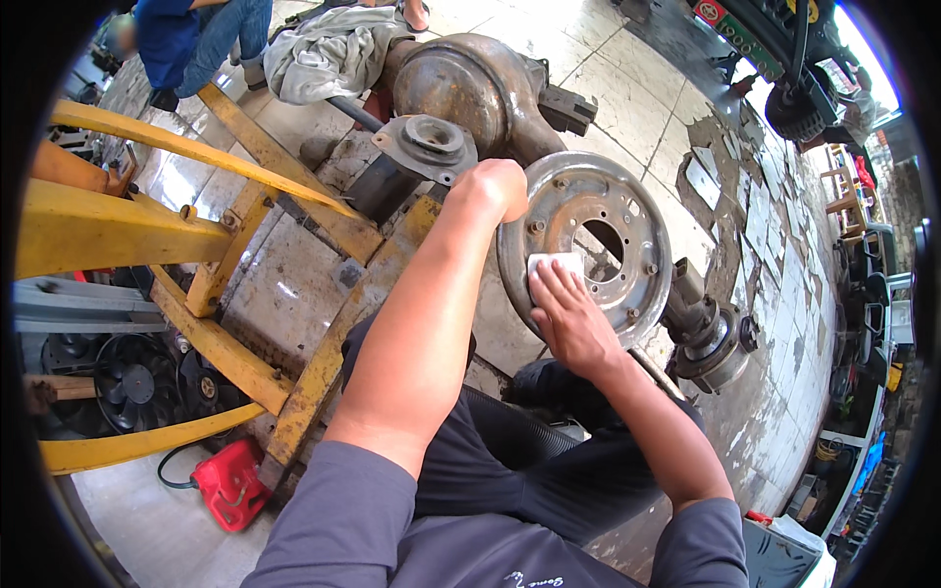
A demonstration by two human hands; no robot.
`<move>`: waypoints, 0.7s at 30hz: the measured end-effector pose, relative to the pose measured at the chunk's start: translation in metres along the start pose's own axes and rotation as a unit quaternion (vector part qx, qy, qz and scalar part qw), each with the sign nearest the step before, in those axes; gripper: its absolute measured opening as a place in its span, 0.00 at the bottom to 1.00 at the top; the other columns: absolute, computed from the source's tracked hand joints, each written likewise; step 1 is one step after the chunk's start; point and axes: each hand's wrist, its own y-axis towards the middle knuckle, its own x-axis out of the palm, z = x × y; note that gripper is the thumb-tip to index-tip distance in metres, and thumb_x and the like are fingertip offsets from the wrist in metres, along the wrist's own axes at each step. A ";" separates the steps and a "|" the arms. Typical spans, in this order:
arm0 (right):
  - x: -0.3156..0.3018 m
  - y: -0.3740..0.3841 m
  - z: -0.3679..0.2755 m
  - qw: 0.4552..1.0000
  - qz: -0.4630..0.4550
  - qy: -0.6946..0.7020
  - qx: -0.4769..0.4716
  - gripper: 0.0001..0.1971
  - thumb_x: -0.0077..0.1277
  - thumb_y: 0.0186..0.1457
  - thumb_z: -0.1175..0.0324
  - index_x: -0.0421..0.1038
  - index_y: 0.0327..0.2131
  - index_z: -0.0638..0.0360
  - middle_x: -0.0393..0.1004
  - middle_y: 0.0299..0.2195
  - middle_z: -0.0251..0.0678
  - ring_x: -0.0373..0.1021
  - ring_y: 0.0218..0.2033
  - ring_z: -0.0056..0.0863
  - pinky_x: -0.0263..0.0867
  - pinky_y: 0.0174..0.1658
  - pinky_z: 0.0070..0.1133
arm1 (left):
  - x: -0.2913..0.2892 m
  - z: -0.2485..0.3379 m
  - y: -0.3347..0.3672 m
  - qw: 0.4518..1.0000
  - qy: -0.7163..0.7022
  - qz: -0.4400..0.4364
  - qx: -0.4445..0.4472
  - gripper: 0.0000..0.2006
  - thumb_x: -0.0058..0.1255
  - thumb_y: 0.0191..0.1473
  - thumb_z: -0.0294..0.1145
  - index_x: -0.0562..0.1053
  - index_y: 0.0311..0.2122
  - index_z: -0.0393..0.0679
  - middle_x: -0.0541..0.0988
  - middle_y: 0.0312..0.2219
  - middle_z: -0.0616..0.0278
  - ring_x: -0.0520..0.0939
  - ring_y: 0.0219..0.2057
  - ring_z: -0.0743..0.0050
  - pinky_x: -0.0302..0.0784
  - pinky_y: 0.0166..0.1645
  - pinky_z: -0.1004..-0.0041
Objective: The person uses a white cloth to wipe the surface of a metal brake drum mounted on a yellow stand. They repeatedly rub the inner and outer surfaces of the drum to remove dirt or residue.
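Observation:
In front of me stands a tilted, round brown-grey metal disc (635, 220), like a brake backing plate, with a raised rim, a centre hole and several bolts. My left hand (498, 188) is closed at the disc's upper left rim, its fingertips hidden behind the knuckles. The fingers of my right hand (573, 318) press a small white pad (557, 263) against the disc's face, left of the centre hole. Behind the disc lies a rusty axle housing (466, 88) with a rounded bulge. A metal hub end (708, 343) shows beyond the disc's lower right edge.
A yellow steel frame (127, 230) fills the left side, with a flanged mount (423, 137) beside it. A grey cloth (328, 54) drapes near the housing. A red container (232, 483) sits lower left. Broken tiles (706, 176) lie on the right. Another person (201, 44) is at upper left.

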 end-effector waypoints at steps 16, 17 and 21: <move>0.007 0.010 0.000 0.999 0.036 0.026 0.017 0.26 0.42 0.67 0.61 0.60 0.62 0.67 0.57 0.65 0.52 0.51 0.69 0.50 0.49 0.69 0.42 | 0.001 0.001 -0.001 1.000 -0.012 0.018 0.006 0.16 0.46 0.54 0.31 0.80 0.43 0.36 0.79 0.46 0.42 0.80 0.51 0.47 0.75 0.56 0.59; 0.007 0.013 0.000 0.998 0.044 0.026 0.021 0.26 0.42 0.67 0.61 0.60 0.62 0.67 0.57 0.65 0.52 0.51 0.69 0.50 0.49 0.69 0.42 | 0.003 0.000 0.003 1.000 -0.005 0.016 0.008 0.16 0.47 0.55 0.31 0.80 0.43 0.36 0.79 0.46 0.42 0.80 0.51 0.48 0.75 0.56 0.59; 0.004 -0.006 -0.002 0.999 0.007 0.039 -0.008 0.25 0.42 0.67 0.61 0.60 0.62 0.66 0.57 0.65 0.52 0.51 0.69 0.50 0.48 0.69 0.42 | 0.001 -0.001 0.002 1.000 -0.001 0.012 0.004 0.15 0.47 0.56 0.33 0.80 0.42 0.35 0.79 0.46 0.42 0.80 0.50 0.48 0.75 0.56 0.59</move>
